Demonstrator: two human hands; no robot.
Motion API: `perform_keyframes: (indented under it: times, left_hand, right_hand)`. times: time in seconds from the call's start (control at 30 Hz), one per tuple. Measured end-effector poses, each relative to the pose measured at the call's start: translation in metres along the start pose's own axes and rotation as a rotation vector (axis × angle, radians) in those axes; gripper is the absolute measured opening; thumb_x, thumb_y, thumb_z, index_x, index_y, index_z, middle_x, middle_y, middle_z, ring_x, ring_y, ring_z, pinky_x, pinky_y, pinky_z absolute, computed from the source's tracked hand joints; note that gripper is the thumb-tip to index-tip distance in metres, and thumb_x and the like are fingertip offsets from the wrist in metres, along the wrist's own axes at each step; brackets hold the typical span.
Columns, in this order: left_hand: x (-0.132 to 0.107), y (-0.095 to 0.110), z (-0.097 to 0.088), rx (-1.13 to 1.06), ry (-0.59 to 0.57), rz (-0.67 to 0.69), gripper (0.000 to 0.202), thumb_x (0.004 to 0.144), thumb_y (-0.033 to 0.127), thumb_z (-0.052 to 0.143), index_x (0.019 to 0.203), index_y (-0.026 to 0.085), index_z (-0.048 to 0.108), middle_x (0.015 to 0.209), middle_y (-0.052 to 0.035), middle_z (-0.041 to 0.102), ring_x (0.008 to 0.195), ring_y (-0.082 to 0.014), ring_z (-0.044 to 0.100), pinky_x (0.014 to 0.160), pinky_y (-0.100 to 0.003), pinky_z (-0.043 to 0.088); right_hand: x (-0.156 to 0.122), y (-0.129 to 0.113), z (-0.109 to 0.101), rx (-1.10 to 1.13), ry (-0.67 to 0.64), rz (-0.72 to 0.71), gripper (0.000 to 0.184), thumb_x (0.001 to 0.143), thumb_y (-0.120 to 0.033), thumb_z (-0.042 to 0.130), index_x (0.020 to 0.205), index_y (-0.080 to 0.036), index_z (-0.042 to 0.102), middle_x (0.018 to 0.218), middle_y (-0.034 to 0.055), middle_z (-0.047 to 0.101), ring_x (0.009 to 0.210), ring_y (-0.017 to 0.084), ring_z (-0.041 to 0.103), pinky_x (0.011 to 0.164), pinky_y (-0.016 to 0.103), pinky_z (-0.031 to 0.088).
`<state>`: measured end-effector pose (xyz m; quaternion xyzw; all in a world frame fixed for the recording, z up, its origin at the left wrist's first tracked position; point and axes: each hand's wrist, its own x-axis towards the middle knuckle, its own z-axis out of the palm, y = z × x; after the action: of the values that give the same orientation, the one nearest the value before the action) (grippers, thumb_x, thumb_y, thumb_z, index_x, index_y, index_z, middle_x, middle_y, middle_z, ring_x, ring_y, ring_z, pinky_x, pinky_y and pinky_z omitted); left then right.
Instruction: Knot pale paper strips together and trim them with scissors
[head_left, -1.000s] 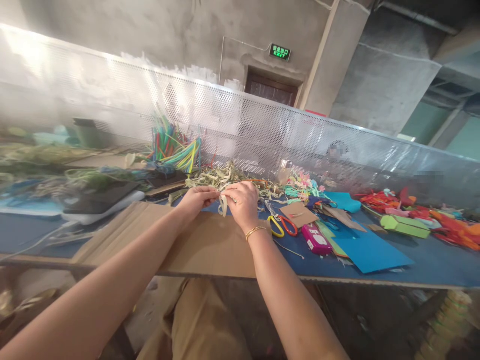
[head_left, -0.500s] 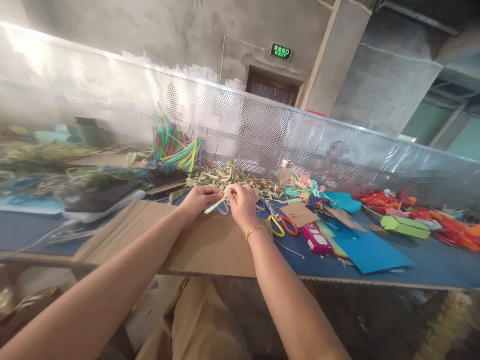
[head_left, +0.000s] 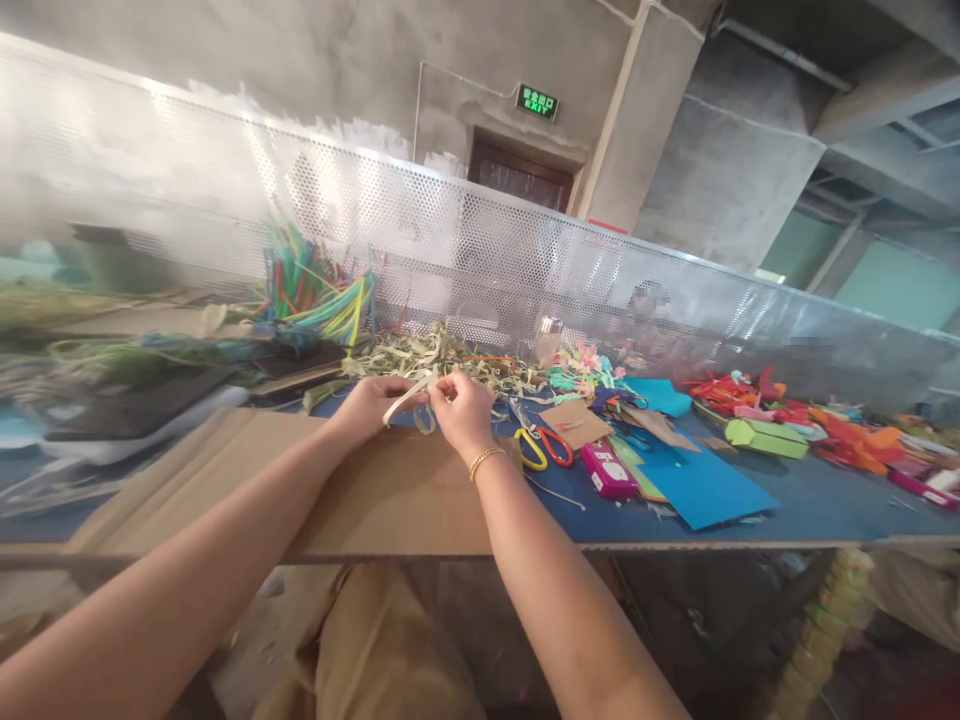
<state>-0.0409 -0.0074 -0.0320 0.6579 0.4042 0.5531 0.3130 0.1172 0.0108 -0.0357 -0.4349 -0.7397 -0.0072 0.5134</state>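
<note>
Both hands meet above a brown cardboard sheet (head_left: 397, 500) at the table's front. A pale, flat strip (head_left: 405, 398) runs between them, with a loop hanging beneath the fingers. My left hand (head_left: 371, 408) is closed on the strip, its free end slanting down across the fingers. My right hand (head_left: 463, 410), with a gold bracelet at its wrist, pinches the strip from the other side. Just behind the hands lies a heap of dull green and cream strips (head_left: 442, 350). Scissors (head_left: 534, 447) with a yellow and a red handle lie right of my right hand.
To the right are a magenta box (head_left: 608, 471), a blue sheet (head_left: 697, 487), a light green paper piece (head_left: 765, 438) and red-orange material (head_left: 847, 430). Colourful pipe cleaners (head_left: 315, 290) stand at the back left. A perforated metal screen (head_left: 420, 230) runs behind the table, near a glass jar (head_left: 547, 340).
The camera view has turned slightly right, so the scene sits further left. Both hands still hold the strip, and its free end now lies across the left fingers.
</note>
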Motion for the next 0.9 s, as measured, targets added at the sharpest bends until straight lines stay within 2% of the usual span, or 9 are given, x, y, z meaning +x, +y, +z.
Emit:
perform_keyframes:
  times: [0.13,0.33,0.47,0.57,0.67,0.8,0.9]
  left_hand:
    - [-0.001,0.003,0.001,0.006,-0.034,-0.005,0.037,0.053,0.047,0.08,0.07,0.015,0.074,0.065,-0.005,0.067,0.06,-0.0182,0.058,0.053,-0.025,0.044]
    - [0.001,-0.004,0.001,0.048,0.022,0.035,0.035,0.05,0.046,0.081,0.067,0.016,0.073,0.067,-0.005,0.067,0.063,-0.0195,0.059,0.055,-0.025,0.045]
    - [0.0,-0.003,-0.001,0.064,0.001,0.047,0.032,0.057,0.047,0.078,0.066,0.017,0.073,0.066,-0.0043,0.067,0.062,-0.0171,0.058,0.054,-0.023,0.044]
    - [-0.003,0.003,0.0,0.03,-0.014,-0.008,0.033,0.061,0.049,0.075,0.068,0.017,0.073,0.064,-0.0046,0.066,0.057,-0.0155,0.056,0.051,-0.023,0.043]
    - [-0.005,0.007,0.0,0.004,-0.014,-0.048,0.035,0.061,0.05,0.075,0.07,0.016,0.073,0.059,-0.0035,0.064,0.05,-0.0131,0.052,0.046,-0.022,0.04]
    - [-0.003,0.005,-0.002,-0.017,0.012,-0.046,0.035,0.063,0.049,0.076,0.071,0.015,0.071,0.06,-0.0024,0.061,0.051,-0.0117,0.05,0.048,-0.021,0.037]
    - [0.0,-0.001,-0.003,-0.027,0.034,-0.043,0.036,0.064,0.049,0.074,0.072,0.015,0.07,0.059,-0.0009,0.06,0.052,-0.0107,0.049,0.048,-0.02,0.036]
  right_hand:
    - [0.0,0.001,0.001,0.007,0.002,-0.001,0.011,0.078,-0.026,0.064,0.069,-0.021,0.061,0.069,-0.0019,0.068,0.069,0.014,0.062,0.075,0.027,0.044]
    - [0.0,0.001,0.003,0.004,-0.006,0.008,0.008,0.077,-0.026,0.065,0.07,-0.021,0.062,0.066,-0.002,0.067,0.066,0.014,0.061,0.074,0.027,0.044]
    - [0.0,-0.001,-0.003,-0.016,0.013,-0.033,0.01,0.077,-0.03,0.068,0.073,-0.022,0.064,0.075,-0.0004,0.069,0.079,0.016,0.062,0.08,0.029,0.043]
    - [0.0,-0.002,-0.007,0.004,0.055,-0.112,0.012,0.079,-0.031,0.069,0.089,-0.024,0.068,0.096,0.001,0.071,0.098,0.018,0.06,0.09,0.03,0.04]
    - [0.0,0.0,-0.006,0.051,-0.011,-0.159,0.02,0.085,-0.03,0.062,0.104,-0.027,0.067,0.101,-0.0002,0.071,0.1,0.016,0.06,0.092,0.028,0.039]
    - [0.001,0.003,-0.003,0.037,-0.057,-0.093,0.017,0.086,-0.037,0.06,0.087,-0.024,0.071,0.084,0.0008,0.072,0.084,0.016,0.061,0.083,0.027,0.041]
    - [0.002,0.002,-0.003,0.056,-0.036,-0.035,0.016,0.084,-0.034,0.062,0.077,-0.022,0.069,0.078,0.0003,0.07,0.081,0.015,0.06,0.081,0.026,0.04]
